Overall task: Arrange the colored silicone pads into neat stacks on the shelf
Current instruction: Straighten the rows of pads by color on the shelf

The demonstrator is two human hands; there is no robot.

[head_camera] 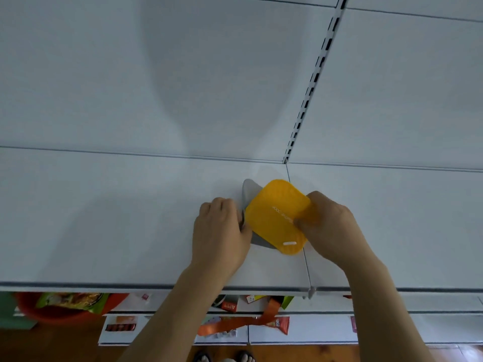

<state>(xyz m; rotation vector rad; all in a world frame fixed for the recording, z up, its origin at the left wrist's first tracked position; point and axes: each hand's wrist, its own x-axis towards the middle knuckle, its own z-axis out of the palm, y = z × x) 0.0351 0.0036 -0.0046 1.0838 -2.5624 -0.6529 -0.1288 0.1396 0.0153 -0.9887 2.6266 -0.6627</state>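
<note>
A yellow silicone pad point(274, 218) with white lettering and a white slot lies askew on top of a grey pad point(249, 190) on the white shelf point(104, 218). My right hand point(332, 223) pinches the yellow pad at its right edge, thumb on top. Curled fingers of my left hand point(222, 231) grip the left edge of the grey pad, most of which is hidden under the yellow one. The two pads are not lined up; the grey corner sticks out at the back left.
A slotted upright point(311, 84) runs up the white back panel. A seam point(300, 231) splits the shelf just right of the pads. Below the front edge, lower shelves hold snack packets point(282, 325) and a red basin point(60, 309). Sandalled feet show at the bottom.
</note>
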